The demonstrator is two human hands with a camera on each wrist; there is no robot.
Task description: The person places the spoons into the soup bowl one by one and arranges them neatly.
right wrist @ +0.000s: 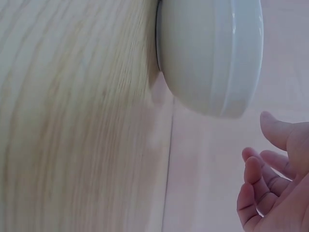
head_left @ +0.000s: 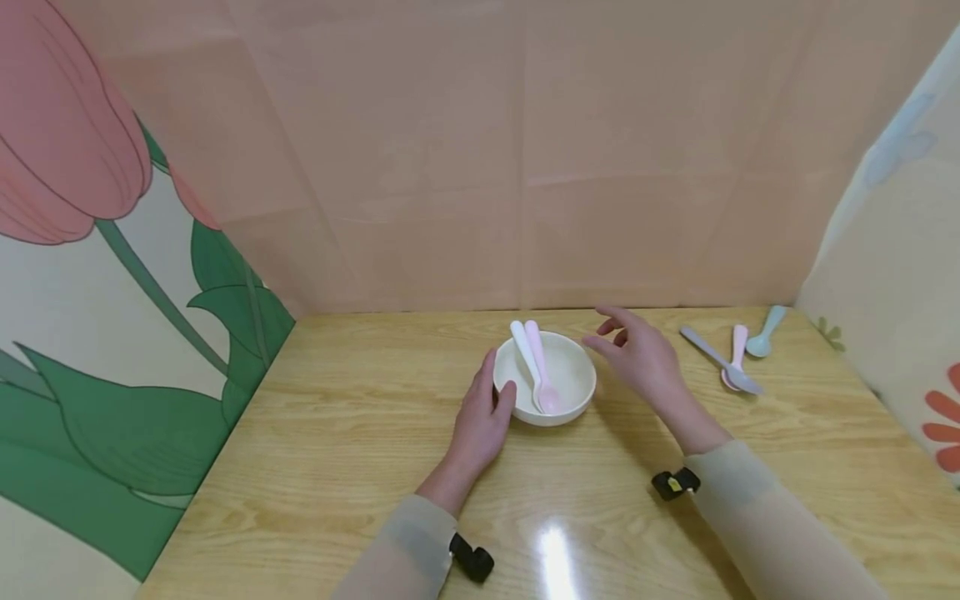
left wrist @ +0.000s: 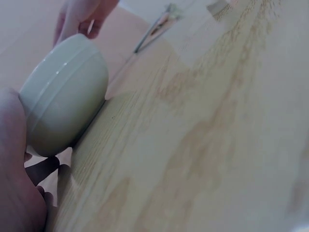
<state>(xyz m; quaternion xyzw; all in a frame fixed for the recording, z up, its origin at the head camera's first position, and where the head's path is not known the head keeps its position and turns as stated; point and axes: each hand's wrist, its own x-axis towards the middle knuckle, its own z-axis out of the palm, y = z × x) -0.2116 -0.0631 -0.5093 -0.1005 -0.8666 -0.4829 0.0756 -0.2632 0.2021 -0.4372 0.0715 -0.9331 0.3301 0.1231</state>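
Observation:
A white bowl (head_left: 573, 367) stands on the table with a white spoon (head_left: 527, 354) and a pink spoon (head_left: 537, 358) leaning inside it, handles over the far rim. My left hand (head_left: 483, 417) holds the bowl at its left side, thumb by the near rim and fingers along the outer wall. To the right of the bowl my right hand (head_left: 641, 354) hovers above the table with loosely bent fingers and nothing in them. The right wrist view shows a gap between these fingers (right wrist: 253, 174) and the bowl (right wrist: 207, 58).
Farther right lie a grey-purple spoon (head_left: 708, 348) crossing over another pink spoon (head_left: 738, 342), and a light blue spoon (head_left: 767, 333). A pink backdrop (head_left: 517, 167) rises behind the wooden table (head_left: 360, 433); printed panels flank it left and right.

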